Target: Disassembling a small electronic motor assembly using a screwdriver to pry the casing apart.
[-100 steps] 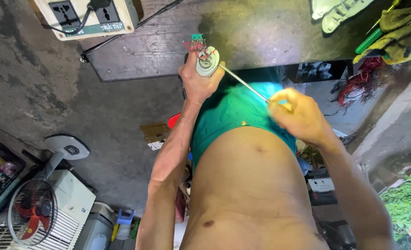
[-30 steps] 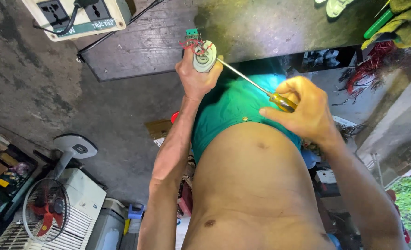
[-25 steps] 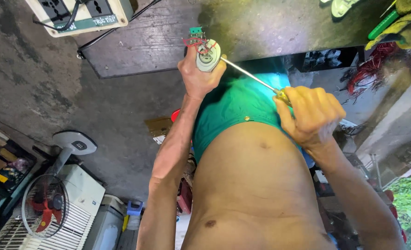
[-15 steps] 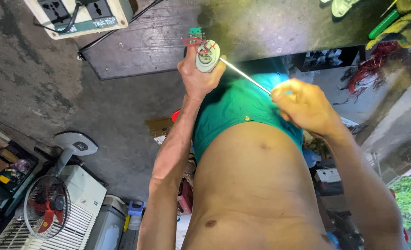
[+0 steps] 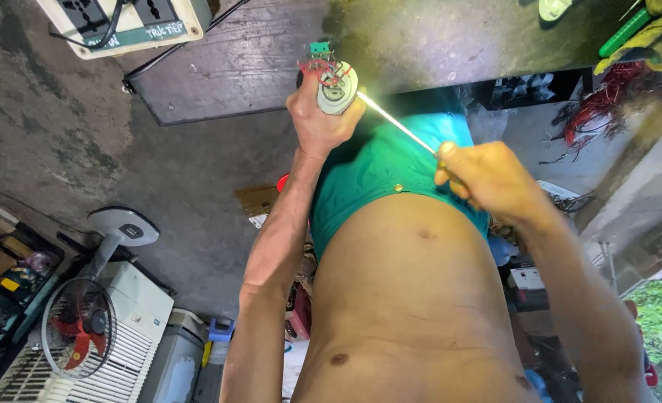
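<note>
Work looked midway: we gripped the small motor point(image 5: 336, 89) in our left hand point(image 5: 319, 119), our right hand point(image 5: 487, 179) clenched around the screwdriver point(image 5: 398, 123), its tip at the motor's face, fastener seemingly not freed.

Right hand point(image 5: 491, 177) regripped screwdriver point(image 5: 396, 123), now closed over handle; tip stays in motor point(image 5: 336, 88).

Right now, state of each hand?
Left hand: closed around a small round motor part.
Right hand: closed on a screwdriver, tip at the part.
</note>
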